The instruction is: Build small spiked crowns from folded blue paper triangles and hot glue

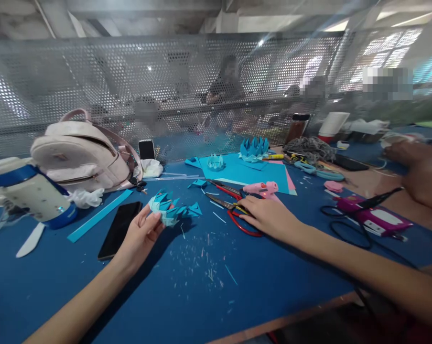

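My left hand (pixel 144 234) pinches a folded blue paper piece (pixel 167 208), a chain of pointed, interlocked units in light and darker blue. One end of the chain sticks out to the right above the table. My right hand (pixel 266 217) is at the handles of red-handled scissors (pixel 231 206), fingers closed around a yellow part there. The scissors lie on the table with their blades pointing left. A second pair of red-handled scissors (pixel 225 188) lies just behind. Close beyond my right hand is a pink glue gun (pixel 261 188). A small folded blue piece (pixel 198 183) lies near the blades.
Two folded paper rings, one pale (pixel 216 162) and one blue (pixel 253 149), stand on blue sheets (pixel 273 177). At left are a phone (pixel 120 230), paper strip (pixel 99 216), backpack (pixel 80 153) and tumbler (pixel 33 191). A purple device (pixel 373 217) with cables and another person's hand (pixel 409 150) are at right.
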Tool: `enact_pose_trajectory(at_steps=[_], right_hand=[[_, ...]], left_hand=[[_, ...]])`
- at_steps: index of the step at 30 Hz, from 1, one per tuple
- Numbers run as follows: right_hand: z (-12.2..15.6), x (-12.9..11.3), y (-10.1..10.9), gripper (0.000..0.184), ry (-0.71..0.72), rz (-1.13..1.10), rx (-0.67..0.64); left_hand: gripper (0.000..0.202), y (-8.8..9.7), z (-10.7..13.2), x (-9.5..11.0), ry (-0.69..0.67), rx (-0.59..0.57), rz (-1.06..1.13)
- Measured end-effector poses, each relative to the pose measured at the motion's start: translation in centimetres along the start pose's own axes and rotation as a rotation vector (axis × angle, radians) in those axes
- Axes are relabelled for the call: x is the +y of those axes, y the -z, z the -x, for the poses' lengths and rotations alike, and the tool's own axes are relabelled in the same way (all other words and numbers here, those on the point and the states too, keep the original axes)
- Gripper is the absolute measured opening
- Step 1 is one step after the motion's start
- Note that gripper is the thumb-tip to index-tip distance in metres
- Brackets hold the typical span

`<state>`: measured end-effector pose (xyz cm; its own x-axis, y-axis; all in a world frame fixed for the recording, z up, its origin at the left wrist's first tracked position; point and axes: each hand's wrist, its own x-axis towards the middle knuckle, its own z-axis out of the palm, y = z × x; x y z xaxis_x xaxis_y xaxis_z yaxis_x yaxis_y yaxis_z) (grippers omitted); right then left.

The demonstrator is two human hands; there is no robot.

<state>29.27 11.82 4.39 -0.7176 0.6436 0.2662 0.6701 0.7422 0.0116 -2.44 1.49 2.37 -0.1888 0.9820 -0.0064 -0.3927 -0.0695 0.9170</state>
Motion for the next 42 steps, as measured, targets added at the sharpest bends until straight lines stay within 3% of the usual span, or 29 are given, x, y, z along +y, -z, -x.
enact_pose_trajectory(at_steps=[4, 8, 10, 12, 14, 17, 24, 27, 32, 35, 39, 42], right_hand=[[-0.6, -1.5, 1.6, 0.025, 0.04, -0.114, 0.015], [-1.0, -4.3, 2.4, 0.026, 0.109, -0.492, 0.033], [-1.2, -5.6, 1.8, 0.032, 0.1, -0.688, 0.067], [-1.4, -6.6, 0.5, 0.032, 0.076, -0.879, 0.116], [-1.5, -7.2, -1.2, 0.028, 0.028, -1.065, 0.148], [-1.5, -7.5, -3.4, 0.034, -0.004, -1.274, 0.092], [-1.7, -7.2, -4.5, 0.05, -0.073, -1.32, 0.156], [-2.0, -7.2, -4.4, 0.041, -0.035, -1.43, 0.078], [-2.2, -7.1, -4.2, 0.034, -0.076, -1.584, -0.02], [-2.1, -6.9, -4.2, 0.03, -0.102, -1.612, -0.019], [-2.1, -6.7, -4.2, 0.026, -0.113, -1.649, -0.026], [-2.1, -6.8, -4.0, 0.025, -0.106, -1.656, -0.036]], left_hand=[[0.046, -0.6, 0.2, 0.1, 0.045, -0.01, -0.015], [0.042, -2.0, 0.5, -0.2, 0.082, -0.145, -0.116], [0.038, -2.7, 0.7, -0.3, 0.022, -0.229, -0.271], [0.029, -3.3, 0.8, -0.4, -0.17, -0.274, -0.507], [0.02, -3.7, 0.9, -0.7, -0.47, -0.281, -0.758], [0.022, -3.7, 1.0, -1.2, -0.879, -0.305, -1.007], [0.019, -3.0, 1.0, -1.9, -1.224, -0.307, -1.324], [0.018, -3.2, 1.3, -2.1, -1.29, -0.296, -1.433], [0.008, -4.1, 2.1, -2.1, -1.179, -0.296, -1.329], [0.009, -4.0, 2.1, -1.9, -0.943, -0.24, -1.105], [0.03, -3.0, 1.1, -2.3, -0.625, 0.021, -0.849], [0.042, -2.3, 0.4, -3.0, -0.358, -0.078, -0.739]])
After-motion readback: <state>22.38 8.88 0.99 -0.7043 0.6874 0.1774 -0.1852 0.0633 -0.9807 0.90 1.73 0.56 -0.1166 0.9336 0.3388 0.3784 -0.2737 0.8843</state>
